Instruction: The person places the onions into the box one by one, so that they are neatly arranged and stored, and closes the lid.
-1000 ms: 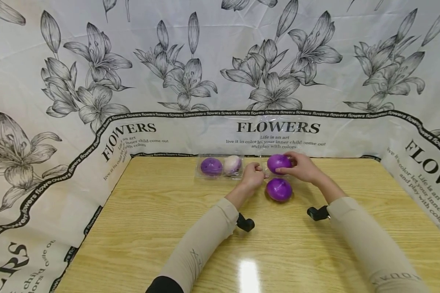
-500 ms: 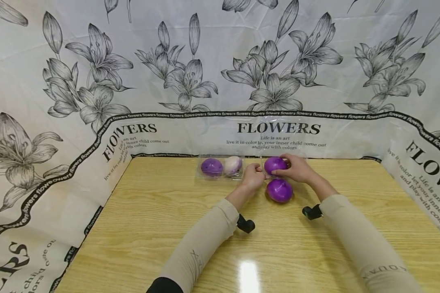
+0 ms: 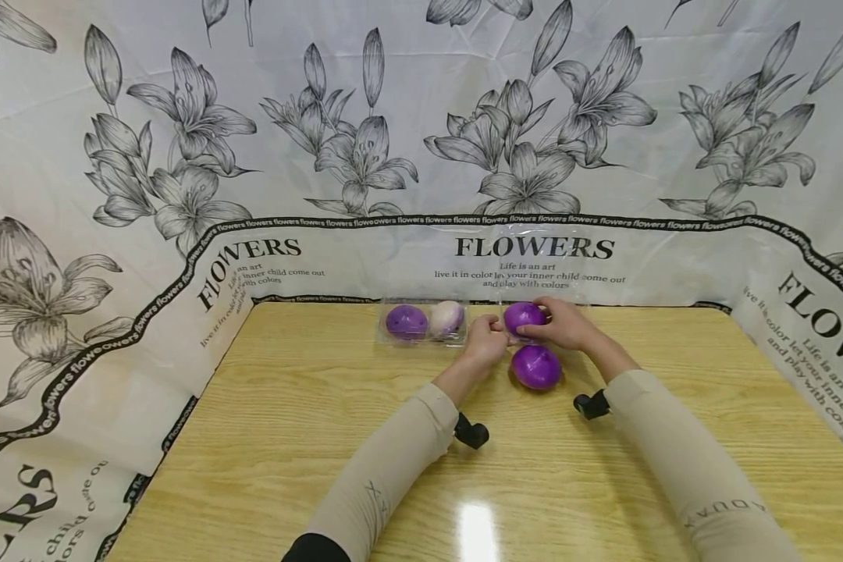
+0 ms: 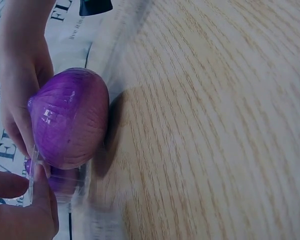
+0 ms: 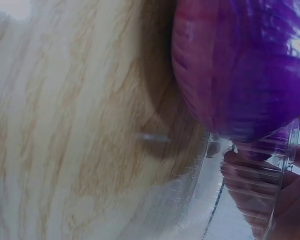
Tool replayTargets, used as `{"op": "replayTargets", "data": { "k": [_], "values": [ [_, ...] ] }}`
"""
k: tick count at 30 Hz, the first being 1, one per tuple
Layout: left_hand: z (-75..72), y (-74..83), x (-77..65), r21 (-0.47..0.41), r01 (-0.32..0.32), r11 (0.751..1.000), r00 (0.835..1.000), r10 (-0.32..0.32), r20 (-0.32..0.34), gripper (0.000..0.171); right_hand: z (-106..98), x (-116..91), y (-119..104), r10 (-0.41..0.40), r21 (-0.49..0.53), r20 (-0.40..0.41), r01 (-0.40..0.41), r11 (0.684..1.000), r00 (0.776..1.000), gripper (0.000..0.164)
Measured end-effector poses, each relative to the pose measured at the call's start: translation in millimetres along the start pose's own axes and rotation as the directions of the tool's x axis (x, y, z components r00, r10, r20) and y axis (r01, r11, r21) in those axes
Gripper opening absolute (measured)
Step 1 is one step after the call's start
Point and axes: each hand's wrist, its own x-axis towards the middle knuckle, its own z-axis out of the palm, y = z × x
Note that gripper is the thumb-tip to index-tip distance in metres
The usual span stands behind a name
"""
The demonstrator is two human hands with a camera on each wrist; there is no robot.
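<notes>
- Yellow wood-grain tabletop (image 3: pixel 295 406), with white glare (image 3: pixel 478 531) towards its near edge.
- White cloth (image 3: pixel 407 109) beyond the far edge and both sides, printed with grey flowers and "FLOWERS".
- Clear box (image 3: pixel 410 342) near the far edge, holding a purple round item (image 3: pixel 407 321) and a white-and-purple one (image 3: pixel 446 319).

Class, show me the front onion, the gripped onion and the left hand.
Front onion (image 3: pixel 536 367): head view, purple middle.
Gripped onion (image 3: pixel 521 316): head view, exposed purple side.
Left hand (image 3: pixel 485 342): head view, back of hand.
</notes>
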Motion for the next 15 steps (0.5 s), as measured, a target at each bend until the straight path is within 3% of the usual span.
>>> {"op": "replayTargets", "data": {
  "k": [8, 15],
  "values": [
    [0.1, -2.3, 1.7, 0.017, -0.002, 1.0, 1.0, 0.002, -0.007, 0.054, 1.4, 1.0, -0.6, 0.031, -0.018, 0.011, -0.031, 0.999, 0.999, 0.079],
    [0.4, 0.9, 0.5, -0.026, 0.014, 1.0, 1.0, -0.014, -0.001, 0.056, -4.7, -2.2, -4.7, 0.043, -0.034, 0.019, -0.042, 0.999, 0.999, 0.084]
  ]
}}
